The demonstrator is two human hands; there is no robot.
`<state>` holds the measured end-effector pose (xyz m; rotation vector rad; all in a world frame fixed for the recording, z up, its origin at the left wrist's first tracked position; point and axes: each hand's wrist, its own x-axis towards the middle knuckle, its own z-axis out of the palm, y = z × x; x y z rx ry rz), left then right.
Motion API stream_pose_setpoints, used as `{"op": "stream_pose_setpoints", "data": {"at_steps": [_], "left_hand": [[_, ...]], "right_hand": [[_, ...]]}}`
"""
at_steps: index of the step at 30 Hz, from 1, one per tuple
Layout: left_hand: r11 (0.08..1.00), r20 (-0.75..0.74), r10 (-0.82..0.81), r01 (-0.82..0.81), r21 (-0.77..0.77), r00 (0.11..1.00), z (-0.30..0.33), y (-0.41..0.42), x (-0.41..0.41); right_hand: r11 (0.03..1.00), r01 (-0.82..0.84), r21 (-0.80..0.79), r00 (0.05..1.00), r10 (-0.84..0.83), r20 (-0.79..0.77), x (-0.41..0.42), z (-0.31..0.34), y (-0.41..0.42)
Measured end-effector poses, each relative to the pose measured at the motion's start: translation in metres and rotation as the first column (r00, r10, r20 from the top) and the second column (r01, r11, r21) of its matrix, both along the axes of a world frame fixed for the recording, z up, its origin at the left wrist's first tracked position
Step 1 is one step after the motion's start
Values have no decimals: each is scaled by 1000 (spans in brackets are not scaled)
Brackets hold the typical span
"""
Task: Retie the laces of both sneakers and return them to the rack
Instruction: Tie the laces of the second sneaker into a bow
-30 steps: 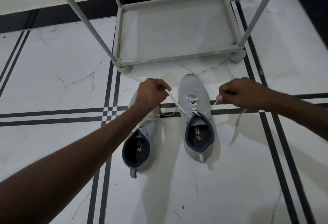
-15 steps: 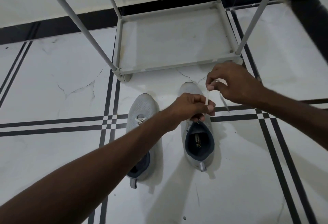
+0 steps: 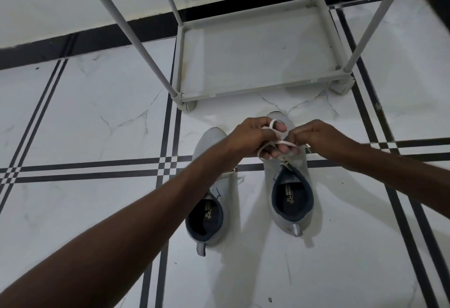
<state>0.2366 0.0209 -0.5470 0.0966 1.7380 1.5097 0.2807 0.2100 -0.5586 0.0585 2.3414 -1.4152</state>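
Two grey sneakers with dark linings stand side by side on the floor, toes toward the rack. Both hands meet over the right sneaker [image 3: 291, 200]. My left hand [image 3: 255, 137] has the white lace [image 3: 277, 131] looped around its fingers. My right hand [image 3: 316, 134] pinches the other end of the same lace right beside it. The hands hide the lacing of this shoe. The left sneaker [image 3: 209, 200] lies partly under my left forearm, with a loose lace showing at its side.
The grey tube-frame shoe rack [image 3: 258, 93] stands just beyond the sneakers, its bottom shelf bare, with slanted poles [image 3: 129, 29] rising toward me. The floor is white marble tile [image 3: 85, 117] with black stripes. A dark skirting runs along the wall.
The hands were spread wide pulling the lace ends apart, then came together. Now they touch over the right sneaker with the lace wrapped around the left fingers.
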Motion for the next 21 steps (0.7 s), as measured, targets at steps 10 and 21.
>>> {"op": "stream_pose_setpoints", "data": {"at_steps": [10,21], "left_hand": [[925,-621,-271,20,-380,736,-16,-13,-5],[912,-906,-201,-266,-312,373,-24,14,26]], "right_hand": [[773,-410,483,911,367,188,0,6,4],[929,241,-282,936,-145,320,-13,-15,-12]]}}
